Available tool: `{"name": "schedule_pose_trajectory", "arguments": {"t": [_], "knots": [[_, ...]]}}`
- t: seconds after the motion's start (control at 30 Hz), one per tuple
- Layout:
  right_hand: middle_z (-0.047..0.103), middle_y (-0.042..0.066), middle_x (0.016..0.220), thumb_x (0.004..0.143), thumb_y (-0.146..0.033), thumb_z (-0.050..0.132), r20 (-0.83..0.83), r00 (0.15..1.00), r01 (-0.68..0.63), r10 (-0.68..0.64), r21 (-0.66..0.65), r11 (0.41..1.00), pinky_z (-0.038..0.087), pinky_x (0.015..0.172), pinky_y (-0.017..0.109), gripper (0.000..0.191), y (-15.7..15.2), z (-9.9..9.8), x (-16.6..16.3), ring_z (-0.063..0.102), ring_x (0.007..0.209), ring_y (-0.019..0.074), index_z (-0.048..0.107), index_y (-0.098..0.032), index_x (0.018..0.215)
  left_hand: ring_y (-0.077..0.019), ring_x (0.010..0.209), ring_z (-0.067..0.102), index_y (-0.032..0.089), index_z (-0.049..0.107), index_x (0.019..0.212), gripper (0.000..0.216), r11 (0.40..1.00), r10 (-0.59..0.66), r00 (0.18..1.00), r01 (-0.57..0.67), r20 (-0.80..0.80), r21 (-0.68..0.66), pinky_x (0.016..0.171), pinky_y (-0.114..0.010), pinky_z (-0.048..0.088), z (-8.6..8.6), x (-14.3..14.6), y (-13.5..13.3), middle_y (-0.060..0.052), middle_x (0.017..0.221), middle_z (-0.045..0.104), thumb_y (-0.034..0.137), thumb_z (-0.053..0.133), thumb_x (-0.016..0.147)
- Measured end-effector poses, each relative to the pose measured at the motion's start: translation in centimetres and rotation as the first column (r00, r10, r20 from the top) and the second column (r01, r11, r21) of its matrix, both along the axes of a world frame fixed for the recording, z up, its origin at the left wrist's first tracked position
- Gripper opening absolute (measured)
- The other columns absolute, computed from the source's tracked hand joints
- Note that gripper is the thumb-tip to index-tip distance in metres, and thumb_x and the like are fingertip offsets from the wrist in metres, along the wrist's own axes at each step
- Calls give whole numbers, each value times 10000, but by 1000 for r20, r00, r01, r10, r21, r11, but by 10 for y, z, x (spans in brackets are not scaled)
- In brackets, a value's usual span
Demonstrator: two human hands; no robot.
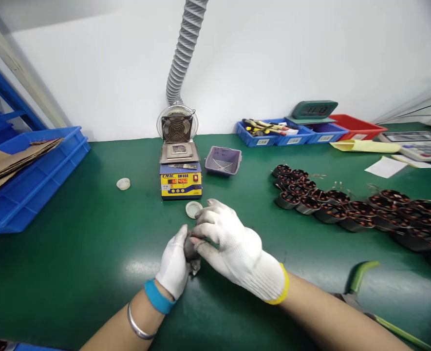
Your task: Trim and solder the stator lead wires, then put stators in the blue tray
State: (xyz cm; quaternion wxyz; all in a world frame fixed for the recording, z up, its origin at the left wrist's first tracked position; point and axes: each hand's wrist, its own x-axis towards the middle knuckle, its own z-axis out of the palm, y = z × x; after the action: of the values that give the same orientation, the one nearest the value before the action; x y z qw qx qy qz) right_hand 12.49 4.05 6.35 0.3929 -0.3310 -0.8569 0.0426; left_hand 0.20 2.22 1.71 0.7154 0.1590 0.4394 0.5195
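Note:
A dark, rounded motor stator (190,249) is in my left hand (175,263), whose gloved fingers close around its side. My right hand (233,243), also in a white glove, reaches over from the right with bent fingers and thumb gripping the stator's upper edge. Both hands cover most of the stator, so its windings and wires are hidden. Just beyond my fingertips lies a small round white dish (193,209). Behind it stands a yellow and blue solder pot (180,180) with lit red digits.
Rows of stators (332,209) spread across the right side. Green-handled pliers (350,292) lie partly under my right forearm. A purple tray (223,161) sits beside the solder pot, a white cap (123,184) to its left. Blue bins (36,175) line the left edge.

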Motion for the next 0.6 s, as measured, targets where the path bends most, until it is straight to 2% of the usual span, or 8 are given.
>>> {"name": "schedule_pose_trajectory", "arguments": {"t": [0.17, 0.27, 0.3, 0.37, 0.43, 0.47, 0.53, 0.6], "knots": [[617, 63, 790, 766, -128, 544, -16, 1000, 22, -20, 109, 994, 397, 956, 520, 98, 5, 7, 4, 583, 822, 215, 597, -171, 696, -126, 605, 581, 167, 537, 762, 208, 999, 17, 975, -24, 221, 27, 560, -234, 462, 9, -11, 4, 9, 667, 594, 356, 623, 780], [614, 57, 796, 785, -133, 553, -76, 996, -45, 51, 86, 995, 393, 972, 520, 83, 0, 19, 8, 588, 873, 218, 577, -173, 716, -122, 638, 587, 175, 464, 593, 305, 990, 132, 936, -144, 327, 13, 694, -242, 484, 15, -19, 11, 9, 588, 547, 346, 525, 839], [609, 49, 781, 792, -131, 556, -95, 991, -93, 98, 57, 994, 398, 978, 505, 91, -3, 22, 8, 587, 884, 212, 569, -177, 715, -122, 609, 576, 178, 447, 555, 360, 995, 90, 937, -100, 338, 13, 700, -246, 483, 16, -19, 11, 8, 549, 524, 383, 505, 846], [600, 28, 752, 802, -120, 550, -104, 975, -202, 199, -22, 979, 399, 997, 471, 113, -7, 28, 8, 584, 896, 193, 561, -186, 711, -146, 617, 583, 171, 511, 583, 392, 990, -141, 926, 142, 351, 24, 704, -280, 486, 13, -17, 8, -7, 554, 543, 468, 495, 838], [601, 20, 754, 801, -114, 547, -76, 968, -247, 241, -85, 965, 377, 1025, 458, 121, -10, 32, 10, 580, 932, 190, 565, -190, 709, -174, 678, 605, 152, 600, 709, 344, 919, -384, 864, 393, 326, 38, 727, -306, 483, 9, -12, 1, -22, 620, 593, 477, 549, 809], [602, 21, 755, 797, -117, 550, -52, 970, -241, 237, -95, 966, 363, 1037, 461, 116, -10, 33, 12, 576, 957, 195, 568, -188, 708, -176, 689, 608, 147, 618, 748, 305, 892, -445, 845, 449, 295, 59, 725, -304, 480, 8, -9, -3, -22, 635, 603, 449, 594, 787], [599, 23, 746, 792, -127, 557, -5, 979, -202, 202, -68, 977, 330, 1058, 479, 105, -9, 35, 16, 570, 998, 209, 566, -185, 704, -169, 682, 605, 143, 628, 785, 225, 887, -461, 861, 445, 215, 121, 688, -287, 475, 7, -7, -7, -22, 679, 625, 360, 666, 742], [596, 24, 736, 783, -132, 559, 24, 987, -159, 159, -1, 987, 295, 1072, 505, 102, -9, 38, 20, 567, 1007, 217, 562, -187, 696, -150, 649, 592, 150, 611, 754, 197, 953, -285, 939, 257, 192, 159, 639, -266, 467, 9, -9, -6, -13, 687, 623, 328, 686, 715]]}}
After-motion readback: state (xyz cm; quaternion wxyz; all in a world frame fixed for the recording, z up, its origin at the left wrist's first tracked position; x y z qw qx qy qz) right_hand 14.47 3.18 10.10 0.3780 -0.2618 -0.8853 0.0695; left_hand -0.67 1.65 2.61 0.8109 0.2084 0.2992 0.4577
